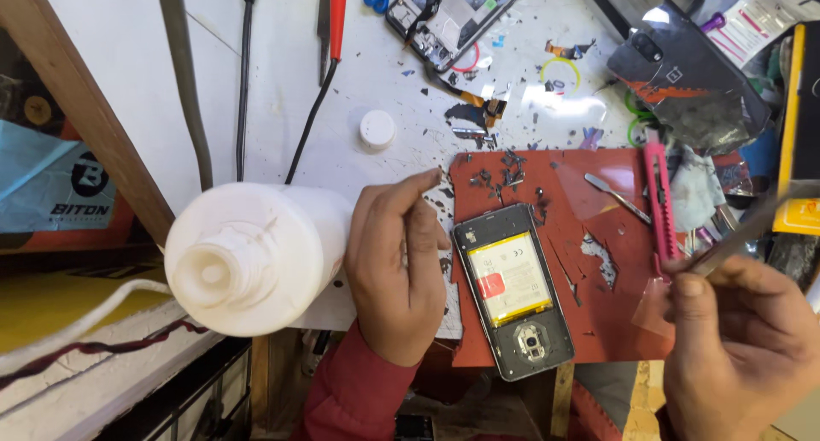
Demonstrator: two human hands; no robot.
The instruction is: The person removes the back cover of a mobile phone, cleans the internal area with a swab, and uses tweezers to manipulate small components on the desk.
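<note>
left hand (pixel 395 266) curled; right hand (pixel 741 338) pinching

One head-worn camera, looking steeply down at a cluttered repair table.

The single view sits above and just behind the person's own hands, facing down and slightly forward, close enough that the white table (pixel 282 82) fills most of the frame. The near edge shows the left hand (pixel 397 270) and right hand (pixel 739 338) entering from the bottom, with a red sleeve (pixel 354 390) beneath. The opened phone (pixel 512 291) on the red mat (pixel 598 236) lies just right of centre. A white plastic bottle (pixel 256 257) looms large at near left. The far edge cuts through another opened phone (pixel 453 14). There is no second view to overlap with.
</note>
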